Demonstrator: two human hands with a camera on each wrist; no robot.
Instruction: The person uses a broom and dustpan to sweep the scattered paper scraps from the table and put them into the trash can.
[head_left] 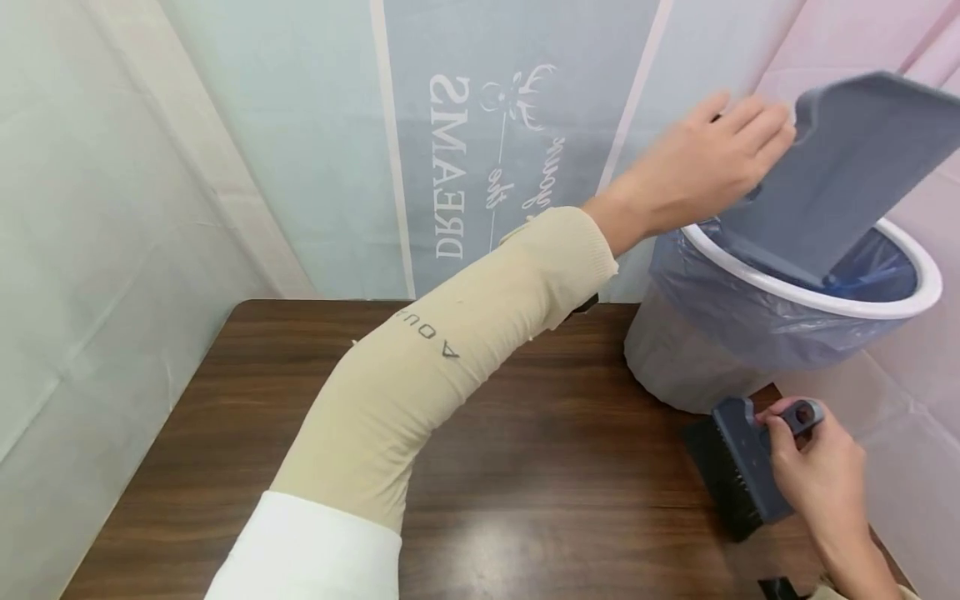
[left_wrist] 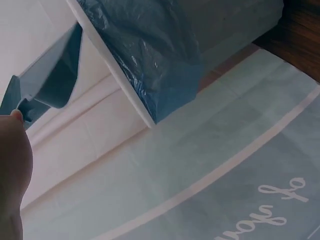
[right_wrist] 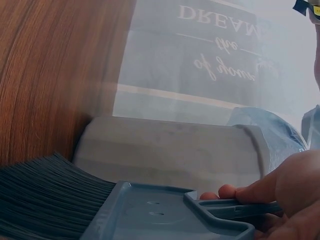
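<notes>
My left hand [head_left: 716, 162] grips a grey-blue dustpan [head_left: 873, 158] at its handle end. The dustpan is steeply tilted, with its lower edge inside the mouth of a trash bin [head_left: 675, 358]. A translucent blue bag lines the bin and folds over its white rim [head_left: 813, 300]. In the left wrist view, the dustpan [left_wrist: 55, 82] reaches into the bin's mouth, and only part of the left hand [left_wrist: 15, 165] shows. Lower right, my right hand [head_left: 825, 467] holds a small dustpan brush [head_left: 753, 458] by its handle. The brush's dark bristles [right_wrist: 50, 195] point left, close to the tabletop.
The bin stands at the far right corner of a dark wooden table [head_left: 555, 467]. Cloth sheets with printed lettering [head_left: 450, 167] hang behind the table, with a pale sheet [head_left: 112, 208] on the left and pinkish cloth [head_left: 892, 417] on the right.
</notes>
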